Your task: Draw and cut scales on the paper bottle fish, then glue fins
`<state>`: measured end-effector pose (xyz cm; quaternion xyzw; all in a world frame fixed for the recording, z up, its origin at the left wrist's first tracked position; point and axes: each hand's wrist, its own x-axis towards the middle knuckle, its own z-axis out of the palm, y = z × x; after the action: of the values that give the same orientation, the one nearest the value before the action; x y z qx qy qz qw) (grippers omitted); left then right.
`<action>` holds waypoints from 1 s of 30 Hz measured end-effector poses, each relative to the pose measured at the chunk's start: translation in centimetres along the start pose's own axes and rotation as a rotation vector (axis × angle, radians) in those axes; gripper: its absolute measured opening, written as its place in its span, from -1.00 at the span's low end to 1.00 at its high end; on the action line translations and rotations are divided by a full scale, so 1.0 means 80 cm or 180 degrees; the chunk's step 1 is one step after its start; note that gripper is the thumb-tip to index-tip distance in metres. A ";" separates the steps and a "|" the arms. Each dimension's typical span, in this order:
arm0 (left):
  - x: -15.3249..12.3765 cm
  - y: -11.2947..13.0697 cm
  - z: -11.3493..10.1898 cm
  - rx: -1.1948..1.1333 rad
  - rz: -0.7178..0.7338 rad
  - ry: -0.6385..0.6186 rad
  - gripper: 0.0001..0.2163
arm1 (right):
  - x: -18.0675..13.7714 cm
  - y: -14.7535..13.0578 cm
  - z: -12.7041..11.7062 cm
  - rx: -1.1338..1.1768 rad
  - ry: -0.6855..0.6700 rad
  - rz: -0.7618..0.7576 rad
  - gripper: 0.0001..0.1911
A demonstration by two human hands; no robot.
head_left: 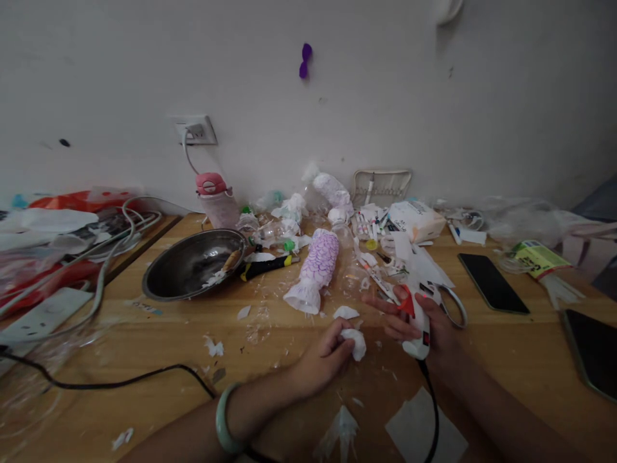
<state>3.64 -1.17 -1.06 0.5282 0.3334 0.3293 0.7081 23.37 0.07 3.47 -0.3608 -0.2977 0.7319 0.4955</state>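
Observation:
Low over the front middle of the table, my left hand [325,357] pinches a small white scrap [355,344], paper or tissue. To its right, my right hand [441,334] is wrapped round a white glue gun [418,328] with a red trigger and a black cord hanging from its base. Some fingers of that hand stretch out to the left by the trigger. Beyond both hands lies a white wrapped roll [319,260] with purple scale-like marks and a flared end. Another white scrap [346,312] rests just past my left hand.
A dark pan [166,270] and a yellow-black utility knife [270,265] lie left of the roll. Behind stand a pink-lidded bottle [216,202], markers and a tissue pack [417,220]. Two phones, one here [492,283], lie right. A black cord [120,384] crosses the left front.

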 end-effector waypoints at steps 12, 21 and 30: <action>0.005 0.011 -0.005 -0.0406 0.0173 0.1080 -0.60 | 0.000 0.005 -0.006 -0.0471 0.0024 -0.0208 -0.70; 0.004 0.016 -0.004 -0.0386 0.0387 0.1306 -0.62 | -0.004 -0.009 -0.023 -0.2090 -0.0064 -0.0111 -0.67; 0.006 0.024 0.001 -0.0873 0.0815 0.2131 -0.66 | 0.002 -0.031 -0.036 -0.2533 0.0340 -0.0611 -0.64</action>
<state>3.72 -0.41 0.77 0.3291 0.4304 0.6109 0.5772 26.97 1.26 3.74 -0.5323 -0.5636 0.4904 0.3981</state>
